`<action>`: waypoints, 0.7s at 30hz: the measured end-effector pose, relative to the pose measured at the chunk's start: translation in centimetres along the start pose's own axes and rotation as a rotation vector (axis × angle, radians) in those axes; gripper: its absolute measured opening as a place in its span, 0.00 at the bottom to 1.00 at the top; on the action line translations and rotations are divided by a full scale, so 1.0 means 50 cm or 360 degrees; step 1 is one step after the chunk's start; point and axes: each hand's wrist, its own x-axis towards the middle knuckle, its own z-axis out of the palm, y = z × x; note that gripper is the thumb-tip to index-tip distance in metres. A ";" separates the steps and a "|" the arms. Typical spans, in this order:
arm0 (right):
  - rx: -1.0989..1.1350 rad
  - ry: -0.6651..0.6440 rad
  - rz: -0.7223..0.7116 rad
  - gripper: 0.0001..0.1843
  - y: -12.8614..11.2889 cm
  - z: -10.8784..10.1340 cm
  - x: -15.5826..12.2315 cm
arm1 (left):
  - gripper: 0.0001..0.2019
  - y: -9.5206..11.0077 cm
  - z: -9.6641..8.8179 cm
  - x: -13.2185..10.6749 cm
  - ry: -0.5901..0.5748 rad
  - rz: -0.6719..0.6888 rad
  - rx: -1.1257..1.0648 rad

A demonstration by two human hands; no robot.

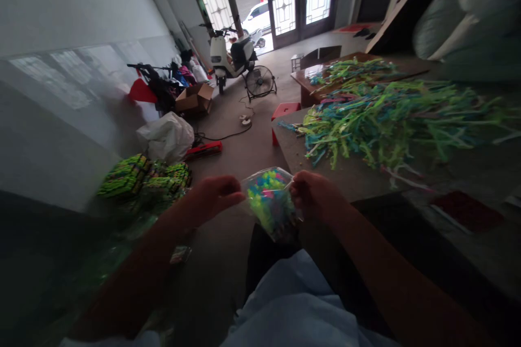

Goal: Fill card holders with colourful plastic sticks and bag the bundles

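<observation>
In front of my lap is a clear plastic bag, packed with yellow-green, blue and pink strands or pieces. Its opening faces up toward me. My left hand pinches the bag's left edge between thumb and fingers. At the upper right corner, my right hand is closed on the plastic, fingers curled in. The lower part of the bag is dim and blurred, so its exact contents there are hard to make out.
To the right, a table bears a big heap of green and blue strands. Stacked green packs and a white sack lie on the left floor. Ahead are a red stool, a fan and a scooter.
</observation>
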 end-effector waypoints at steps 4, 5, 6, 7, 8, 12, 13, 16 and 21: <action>-0.0061 0.0067 -0.0089 0.06 -0.019 0.016 -0.012 | 0.28 -0.004 0.005 0.016 0.0098 0.0032 -0.0256; -0.0073 0.0061 -0.0104 0.06 -0.026 0.020 -0.013 | 0.33 0.002 0.001 0.017 0.0076 0.0071 -0.0218; -0.0082 0.0054 -0.0129 0.06 -0.034 0.023 -0.014 | 0.39 0.010 -0.004 0.017 0.0055 0.0098 -0.0124; -0.0087 0.0049 -0.0162 0.06 -0.042 0.027 -0.014 | 0.44 0.020 -0.011 0.017 0.0004 0.0113 -0.0011; -0.0094 0.0043 -0.0193 0.07 -0.050 0.031 -0.014 | 0.48 0.029 -0.019 0.018 -0.0042 0.0123 0.0099; -0.0099 -0.0003 -0.0298 0.06 -0.083 0.057 -0.017 | 0.45 0.047 -0.058 0.034 -0.0057 0.0061 0.0396; -0.0101 -0.0009 -0.0329 0.06 -0.091 0.067 -0.018 | 0.41 0.047 -0.070 0.040 -0.0049 0.0032 0.0425; -0.0109 -0.0044 -0.0434 0.08 -0.110 0.103 -0.015 | 0.21 0.043 -0.114 0.049 -0.0053 -0.0060 0.0377; -0.0191 -0.0159 -0.0477 0.13 -0.117 0.162 0.011 | 0.16 0.049 -0.182 0.011 0.0023 -0.0218 0.0367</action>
